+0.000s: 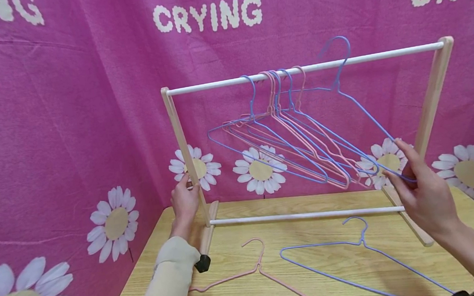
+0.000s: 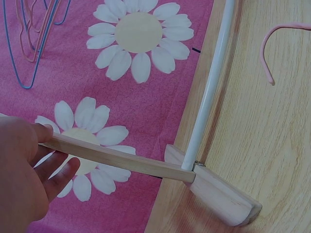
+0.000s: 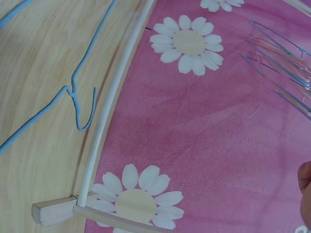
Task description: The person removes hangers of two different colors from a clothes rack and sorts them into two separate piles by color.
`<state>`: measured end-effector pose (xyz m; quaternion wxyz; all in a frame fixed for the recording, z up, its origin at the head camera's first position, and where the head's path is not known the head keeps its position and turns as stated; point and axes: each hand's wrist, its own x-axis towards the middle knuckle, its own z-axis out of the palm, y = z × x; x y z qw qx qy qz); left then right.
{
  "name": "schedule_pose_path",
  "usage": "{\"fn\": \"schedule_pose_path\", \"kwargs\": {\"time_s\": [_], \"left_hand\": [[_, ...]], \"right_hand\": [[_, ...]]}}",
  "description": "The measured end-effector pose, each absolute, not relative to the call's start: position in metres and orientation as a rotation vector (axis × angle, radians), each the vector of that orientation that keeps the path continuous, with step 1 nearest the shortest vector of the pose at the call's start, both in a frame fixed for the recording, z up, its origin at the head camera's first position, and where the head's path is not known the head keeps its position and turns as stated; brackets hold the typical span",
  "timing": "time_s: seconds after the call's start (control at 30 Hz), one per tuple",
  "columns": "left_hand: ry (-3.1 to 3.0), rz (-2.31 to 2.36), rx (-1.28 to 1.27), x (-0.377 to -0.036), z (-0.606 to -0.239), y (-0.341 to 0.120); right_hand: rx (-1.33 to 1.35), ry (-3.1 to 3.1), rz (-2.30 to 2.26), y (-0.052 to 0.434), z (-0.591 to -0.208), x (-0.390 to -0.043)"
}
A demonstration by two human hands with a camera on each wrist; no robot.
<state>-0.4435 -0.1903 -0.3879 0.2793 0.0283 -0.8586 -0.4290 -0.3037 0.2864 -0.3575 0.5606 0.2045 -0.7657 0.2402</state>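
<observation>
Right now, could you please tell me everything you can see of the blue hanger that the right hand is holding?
The blue hanger is thin wire, apparently coated in blue. Its hook rises above the white top rail of the wooden rack, seemingly not yet resting on it. It hangs tilted, to the right of the pink and blue hangers already on the rail. The right hand pinches its lower right corner.
</observation>
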Motion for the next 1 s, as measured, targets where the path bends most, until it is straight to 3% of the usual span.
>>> {"fn": "schedule_pose_path", "kwargs": {"time_s": [1.0], "left_hand": [[-2.301, -1.195, 0.087, -0.444, -0.387, -0.190]], "right_hand": [[0.271, -1.886, 0.928, 0.314, -0.394, -0.235]]}}
